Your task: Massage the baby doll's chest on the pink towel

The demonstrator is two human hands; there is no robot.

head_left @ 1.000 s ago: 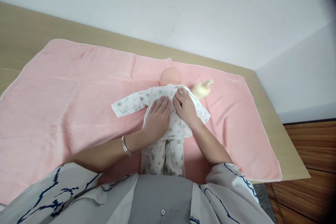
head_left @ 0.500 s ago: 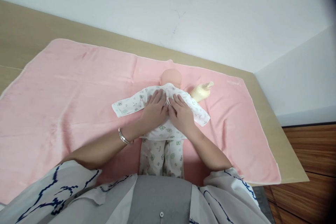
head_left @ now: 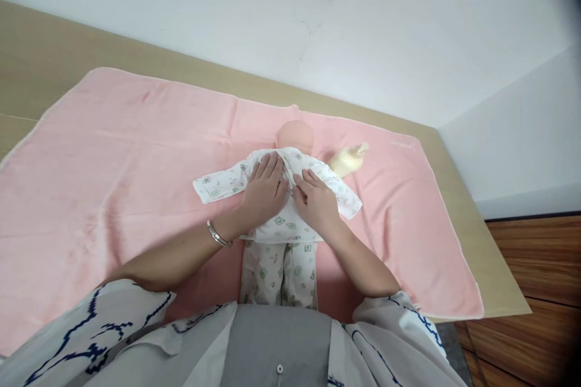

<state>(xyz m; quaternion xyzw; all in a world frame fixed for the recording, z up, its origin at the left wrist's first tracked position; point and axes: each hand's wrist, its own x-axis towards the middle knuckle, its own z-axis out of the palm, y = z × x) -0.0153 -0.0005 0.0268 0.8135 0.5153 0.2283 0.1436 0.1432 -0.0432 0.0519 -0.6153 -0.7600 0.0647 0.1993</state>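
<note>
A doll [head_left: 295, 135] lies on its back with its head away from me, dressed in a white patterned baby shirt [head_left: 284, 227] and matching trousers [head_left: 263, 272]. My left hand [head_left: 265, 190] rests on the left side of the shirt's chest, long fingers stretched toward the collar, thumb at the front middle. Close beside it, my right hand [head_left: 315, 202] bends over the other side, thumb and forefinger at the same spot. Cloth creases run from the collar to where both thumbs pinch the shirt front. What lies under the fingertips is hidden. Both sleeves spread outward.
A pink blanket [head_left: 158, 139] with light edging lies under the doll, on a wooden table [head_left: 490, 254]. A cream-coloured baby bottle [head_left: 347, 160] lies by the doll's right-hand shoulder in view. A white wall [head_left: 385, 42] rises behind the table.
My right hand has shifted slightly down and away from the left, so more of the shirt's upper chest shows. My left hand has barely moved. The doll and bottle stay put.
</note>
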